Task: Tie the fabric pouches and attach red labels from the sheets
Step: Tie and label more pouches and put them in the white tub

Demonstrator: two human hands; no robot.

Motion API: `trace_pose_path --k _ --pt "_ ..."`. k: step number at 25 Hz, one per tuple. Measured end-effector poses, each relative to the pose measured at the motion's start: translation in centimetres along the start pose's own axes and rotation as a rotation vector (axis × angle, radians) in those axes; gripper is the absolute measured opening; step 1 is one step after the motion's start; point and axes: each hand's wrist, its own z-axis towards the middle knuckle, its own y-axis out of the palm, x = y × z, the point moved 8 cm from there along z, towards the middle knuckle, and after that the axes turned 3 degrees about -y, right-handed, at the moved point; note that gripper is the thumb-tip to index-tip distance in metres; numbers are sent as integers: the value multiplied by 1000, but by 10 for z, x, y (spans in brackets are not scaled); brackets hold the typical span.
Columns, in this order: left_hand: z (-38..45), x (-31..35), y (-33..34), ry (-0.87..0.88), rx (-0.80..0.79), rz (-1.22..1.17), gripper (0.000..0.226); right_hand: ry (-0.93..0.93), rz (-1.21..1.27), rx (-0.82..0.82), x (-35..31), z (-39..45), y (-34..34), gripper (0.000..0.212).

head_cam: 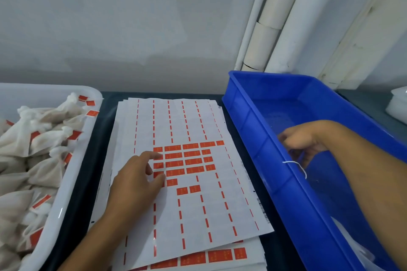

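Top label sheet [191, 160] lies flat in the middle on a stack of sheets [220, 257], mostly peeled; a block of red labels [187, 158] remains near its centre, bare backing with red dashes around it; my left hand [136, 180] rests on the sheet at the left edge of that block, index finger stretched onto a label, thumb beside another, fingers loosely spread and gripping nothing; finished pouches [33, 149], tied and tagged red, piled in the white tray [66, 193] just left of the stack; blue bin [275, 171] just right of the stack, set at an angle; my right hand [301, 141] is inside it, fingers curled, pinching a thin white string [296, 164] that trails over the bin's near wall; whether a pouch hangs on it, cannot tell; clear plastic [352, 242] low in the bin's near end; dark table [105, 121] under everything; white pipes [286, 17] against the grey wall behind the bin.
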Motion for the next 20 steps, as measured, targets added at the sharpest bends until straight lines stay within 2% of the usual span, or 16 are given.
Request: trace_pose_path --k 6,14,17,20 --pt "1 0 2 -21 -9 -10 51 -97 118 4 -2 1 3 39" --pt "2 -1 3 -31 -24 -18 47 -67 115 162 -4 -5 -7 23" --pt "3 1 2 -31 -30 -1 47 -55 109 220 -8 -12 -16 23" --pt "3 1 4 -41 -37 20 48 -45 105 342 -16 -22 -31 13"
